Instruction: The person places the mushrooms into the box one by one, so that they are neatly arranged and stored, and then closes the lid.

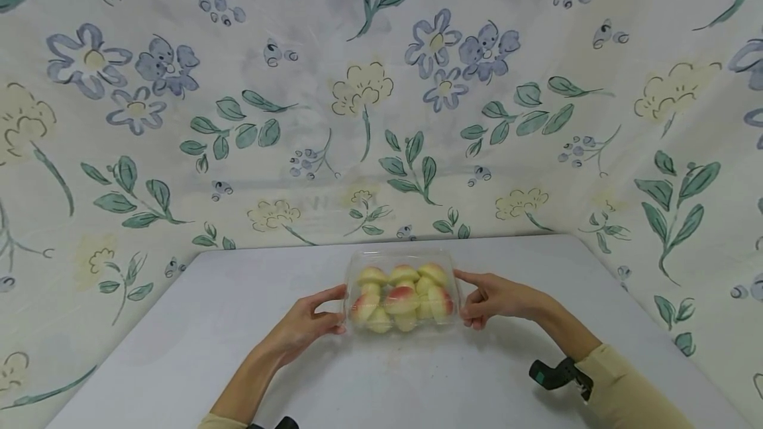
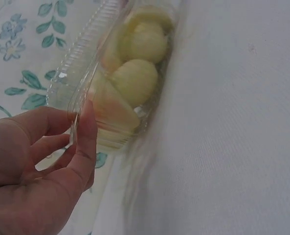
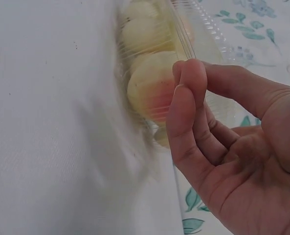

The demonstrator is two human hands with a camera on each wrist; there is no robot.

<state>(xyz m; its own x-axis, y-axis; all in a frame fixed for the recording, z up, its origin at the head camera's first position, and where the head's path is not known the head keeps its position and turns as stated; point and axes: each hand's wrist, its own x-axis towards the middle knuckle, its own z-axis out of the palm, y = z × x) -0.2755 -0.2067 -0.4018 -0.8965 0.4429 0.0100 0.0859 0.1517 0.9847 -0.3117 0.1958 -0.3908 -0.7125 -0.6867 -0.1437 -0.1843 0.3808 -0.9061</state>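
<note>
A clear plastic clamshell box [image 1: 401, 257] packed with several pale yellow, mushroom-shaped pieces with red-tinged caps [image 1: 403, 299] is held between both hands over the far middle of the white table. At its left end my left hand [image 1: 304, 326] pinches the rim; the left wrist view shows the thumb and fingers on either side of the thin plastic edge [image 2: 72, 105]. On the opposite end my right hand [image 1: 503, 296] grips the rim, its fingertips [image 3: 192, 81] pressed at the edge in the right wrist view. The box's far side is hidden.
The white tabletop [image 1: 405, 382] spreads out below and to both sides of the box. Behind it hangs a floral-patterned cloth [image 1: 369, 131], which also runs along the left and right sides. A black device [image 1: 557, 374] is strapped at the right sleeve.
</note>
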